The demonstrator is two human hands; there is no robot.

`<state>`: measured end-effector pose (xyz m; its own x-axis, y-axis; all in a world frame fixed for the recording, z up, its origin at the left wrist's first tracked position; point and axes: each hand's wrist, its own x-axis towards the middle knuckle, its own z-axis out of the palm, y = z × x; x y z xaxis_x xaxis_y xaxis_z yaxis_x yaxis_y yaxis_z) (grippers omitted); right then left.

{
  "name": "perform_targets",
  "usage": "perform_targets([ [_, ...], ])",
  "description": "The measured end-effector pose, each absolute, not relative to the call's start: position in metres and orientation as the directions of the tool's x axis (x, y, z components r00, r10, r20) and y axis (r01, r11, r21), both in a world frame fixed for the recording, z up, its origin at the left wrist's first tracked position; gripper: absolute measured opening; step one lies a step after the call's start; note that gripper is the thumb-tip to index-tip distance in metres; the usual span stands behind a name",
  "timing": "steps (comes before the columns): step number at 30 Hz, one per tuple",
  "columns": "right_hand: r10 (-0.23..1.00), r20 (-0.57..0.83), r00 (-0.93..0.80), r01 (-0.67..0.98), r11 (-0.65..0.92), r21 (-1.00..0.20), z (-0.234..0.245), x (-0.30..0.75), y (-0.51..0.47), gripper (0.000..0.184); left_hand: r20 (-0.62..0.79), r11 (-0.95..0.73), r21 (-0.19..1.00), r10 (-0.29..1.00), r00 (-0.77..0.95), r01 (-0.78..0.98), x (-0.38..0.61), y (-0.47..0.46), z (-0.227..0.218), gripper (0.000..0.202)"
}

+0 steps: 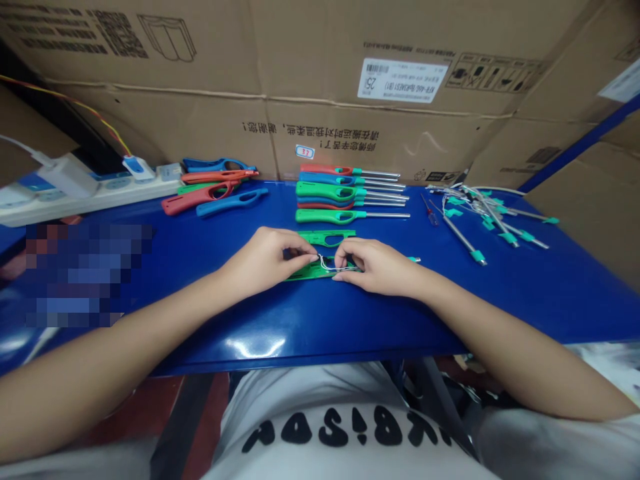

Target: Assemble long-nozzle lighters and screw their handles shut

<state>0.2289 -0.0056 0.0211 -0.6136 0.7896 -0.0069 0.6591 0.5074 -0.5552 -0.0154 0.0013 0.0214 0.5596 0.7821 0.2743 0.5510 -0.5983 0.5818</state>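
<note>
My left hand (267,257) and my right hand (376,265) meet over a green plastic lighter shell (305,271) lying flat on the blue table (300,320). Both hands pinch a thin white wire (326,264) that runs across the shell. A metal tube tip with a teal end (414,259) pokes out past my right hand. A second green shell half (327,236) lies just behind my fingers.
A stack of assembled lighters with metal tubes (345,192) lies at the back centre. Empty red, blue and green shells (215,187) lie back left beside a white power strip (90,190). Loose tubes with wires (485,217) lie to the right. Cardboard boxes (320,87) wall the back.
</note>
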Motion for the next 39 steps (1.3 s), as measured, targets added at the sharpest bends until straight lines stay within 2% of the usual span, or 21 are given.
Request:
perform_targets([
  [6, 0.761, 0.025, -0.648, 0.621, 0.547, -0.561, 0.023, 0.231, -0.005, 0.010, 0.262, -0.606, 0.574, 0.773, 0.577, 0.551, -0.015, 0.002, 0.022, 0.013],
  [11, 0.670, 0.045, -0.741, 0.538, 0.633, -0.556, 0.026, 0.235, -0.003, 0.007, 0.241, -0.597, 0.580, 0.776, 0.583, 0.554, -0.016, 0.003, 0.021, 0.013],
  [19, 0.602, 0.237, -0.763, 0.345, 0.688, -0.638, 0.014, 0.242, 0.008, 0.008, 0.232, -0.612, 0.569, 0.760, 0.607, 0.549, -0.017, 0.003, 0.019, 0.013],
  [25, 0.573, 0.213, -0.791, 0.313, 0.680, -0.663, 0.015, 0.245, 0.008, 0.009, 0.257, -0.667, 0.530, 0.715, 0.651, 0.524, -0.018, 0.002, 0.019, 0.014],
  [30, 0.578, 0.199, -0.792, 0.334, 0.681, -0.652, 0.017, 0.243, 0.007, 0.007, 0.220, -0.740, 0.371, 0.657, 0.721, 0.561, -0.019, -0.003, 0.022, 0.018],
  [36, 0.575, 0.186, -0.797, 0.346, 0.687, -0.640, 0.018, 0.243, 0.006, 0.007, 0.077, -0.741, 0.026, 0.671, 0.738, 0.671, -0.013, -0.018, 0.030, 0.027],
  [39, 0.578, 0.178, -0.796, 0.355, 0.686, -0.635, 0.019, 0.242, 0.006, 0.008, 0.044, -0.678, 0.000, 0.734, 0.677, 0.735, -0.008, -0.027, 0.033, 0.036],
])
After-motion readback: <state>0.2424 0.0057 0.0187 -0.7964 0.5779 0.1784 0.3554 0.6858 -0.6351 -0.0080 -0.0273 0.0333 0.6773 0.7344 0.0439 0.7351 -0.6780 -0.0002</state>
